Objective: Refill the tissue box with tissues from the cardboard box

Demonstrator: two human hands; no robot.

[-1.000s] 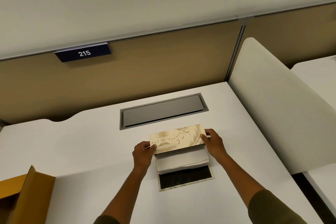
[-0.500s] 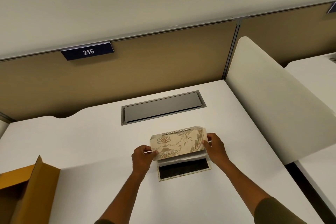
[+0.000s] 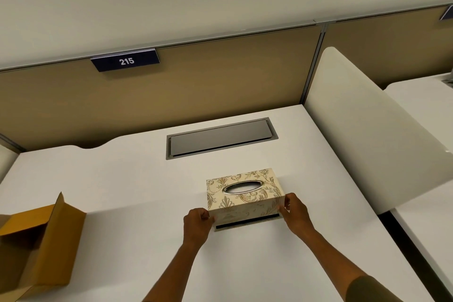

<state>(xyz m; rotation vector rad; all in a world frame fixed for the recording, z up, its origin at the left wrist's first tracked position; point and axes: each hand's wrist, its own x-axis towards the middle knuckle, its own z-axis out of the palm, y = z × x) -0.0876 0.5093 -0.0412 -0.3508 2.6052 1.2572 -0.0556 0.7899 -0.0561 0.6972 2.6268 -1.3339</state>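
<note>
Since a second ago the cover (image 3: 245, 193) has swung from standing on edge to lying nearly flat over its base (image 3: 246, 223); only a dark slit remains along the near edge. The left hand (image 3: 197, 222) and right hand (image 3: 295, 211) pinch its near corners, probably to seat it squarely. It sits mid-desk (image 3: 122, 179), cream with floral print and a chrome oval slot. The carton (image 3: 41, 240) stands open at far left.

Soft, even indoor light falls from above, dimmer on the near bench (image 3: 147, 240), where a broad faint shadow lies. No glare. Wide-angle bending curves the partition (image 3: 196, 86) edges. Focus is slightly soft throughout.
</note>
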